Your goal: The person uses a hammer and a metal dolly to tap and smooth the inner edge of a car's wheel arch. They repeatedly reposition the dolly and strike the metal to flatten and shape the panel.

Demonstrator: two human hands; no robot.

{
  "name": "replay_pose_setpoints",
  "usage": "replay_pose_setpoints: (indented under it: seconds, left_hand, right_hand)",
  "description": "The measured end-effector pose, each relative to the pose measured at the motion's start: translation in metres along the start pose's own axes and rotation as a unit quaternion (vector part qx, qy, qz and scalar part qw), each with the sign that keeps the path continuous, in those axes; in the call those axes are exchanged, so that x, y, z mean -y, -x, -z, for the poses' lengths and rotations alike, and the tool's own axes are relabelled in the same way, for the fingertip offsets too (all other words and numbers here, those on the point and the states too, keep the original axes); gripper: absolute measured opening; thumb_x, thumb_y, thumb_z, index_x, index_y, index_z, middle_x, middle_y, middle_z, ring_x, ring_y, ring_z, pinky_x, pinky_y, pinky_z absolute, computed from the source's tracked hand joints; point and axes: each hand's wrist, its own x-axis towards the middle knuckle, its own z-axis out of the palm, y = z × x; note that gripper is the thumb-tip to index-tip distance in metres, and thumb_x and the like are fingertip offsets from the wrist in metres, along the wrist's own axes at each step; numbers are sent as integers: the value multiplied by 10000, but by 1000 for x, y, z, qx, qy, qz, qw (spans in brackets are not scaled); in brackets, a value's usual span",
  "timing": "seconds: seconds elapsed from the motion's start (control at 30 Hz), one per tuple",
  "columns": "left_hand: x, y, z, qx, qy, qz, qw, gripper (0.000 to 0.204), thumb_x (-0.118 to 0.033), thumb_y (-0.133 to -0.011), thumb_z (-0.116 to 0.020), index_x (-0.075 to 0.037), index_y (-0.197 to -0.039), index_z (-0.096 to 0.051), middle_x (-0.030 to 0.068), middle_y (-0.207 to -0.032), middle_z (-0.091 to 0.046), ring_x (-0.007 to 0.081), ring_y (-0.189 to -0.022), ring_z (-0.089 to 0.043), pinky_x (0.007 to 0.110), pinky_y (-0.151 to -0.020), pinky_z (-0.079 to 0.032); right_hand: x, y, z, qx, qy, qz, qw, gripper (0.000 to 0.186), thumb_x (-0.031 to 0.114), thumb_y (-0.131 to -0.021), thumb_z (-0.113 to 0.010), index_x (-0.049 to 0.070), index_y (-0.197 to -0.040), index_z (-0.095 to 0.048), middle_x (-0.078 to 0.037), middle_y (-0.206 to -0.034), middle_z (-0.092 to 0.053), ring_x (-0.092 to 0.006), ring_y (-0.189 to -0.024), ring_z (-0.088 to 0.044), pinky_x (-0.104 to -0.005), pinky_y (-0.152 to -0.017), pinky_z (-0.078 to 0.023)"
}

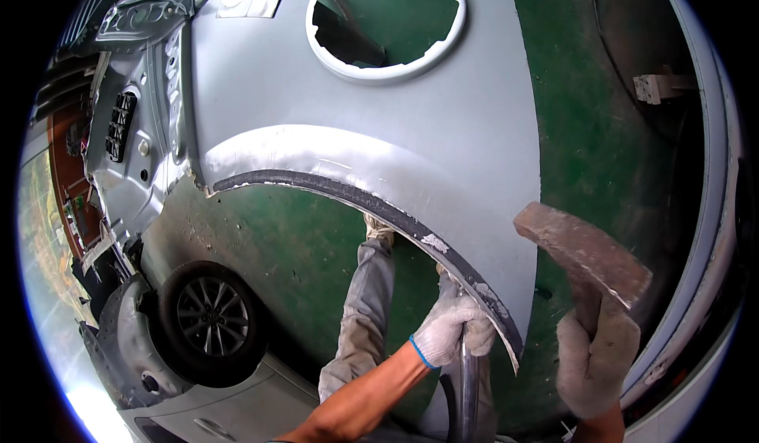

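Observation:
A silver car body panel [371,119] with a curved wheel-arch edge spreads before me. Along that edge runs a dark, scraped strip [379,207]. My left hand [452,331], in a white glove with a blue cuff, is closed round a metal bar [470,388] right by the lower right end of the arch. Whether the bar touches the underside is hidden. To the right, my gloved right hand [598,356] grips a hammer [585,245] by its handle. Its worn brown head is raised beside the panel's right edge, apart from the arch.
A round opening with a white rim [387,74] pierces the panel. At lower left are a car wheel [212,320] and a silver car body [229,407]; bare metal structure [138,143] stands above them. A pale block [660,87] lies right on the green floor [569,87].

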Motion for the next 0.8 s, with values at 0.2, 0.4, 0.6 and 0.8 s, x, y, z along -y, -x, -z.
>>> replay_pose_setpoints:
  seconds: [0.2, 0.4, 0.6, 0.8]
  left_hand:
    - [-2, 2, -3, -29, 10, 17, 999, 248, -208, -886, -695, -50, -775, -539, 46, -572, -445, 183, -431, -451, 328, -415, -341]
    - [2, 1, -2, -45, 9, 6, 999, 91, -79, -917, -595, -53, -866, -524, 42, -591, -431, 157, -430, -405, 312, -421, -336]
    - [5, 2, -14, -81, -29, 27, 996, 92, -36, -922, -553, -8, -1005, -524, 80, -602, -496, 185, -453, -476, 338, -435, -389]
    - [21, -7, -17, -104, -43, 52, 992, 95, -28, -927, -560, -7, -835, -575, 89, -595, -513, 199, -471, -503, 343, -446, -401]
  right_hand:
    - [-4, -9, -12, 107, 144, -34, 983, 637, 221, -883, -709, -6, -1446, -516, -189, -927, -734, -366, -722, -717, -416, -665, -568]
    - [-4, 4, -4, 37, 15, -24, 999, 658, -30, -869, -553, -49, -1517, -442, -265, -1201, -715, -283, -834, -769, -347, -725, -575]
    - [-4, 10, 1, 18, 8, 30, 999, 675, -62, -858, -521, -112, -1519, -394, -289, -1179, -718, -201, -665, -688, -312, -653, -543]
    - [-1, 24, 10, 4, -4, -32, 999, 689, -66, -825, -535, -111, -1502, -411, -235, -1035, -735, -217, -732, -733, -361, -689, -564]
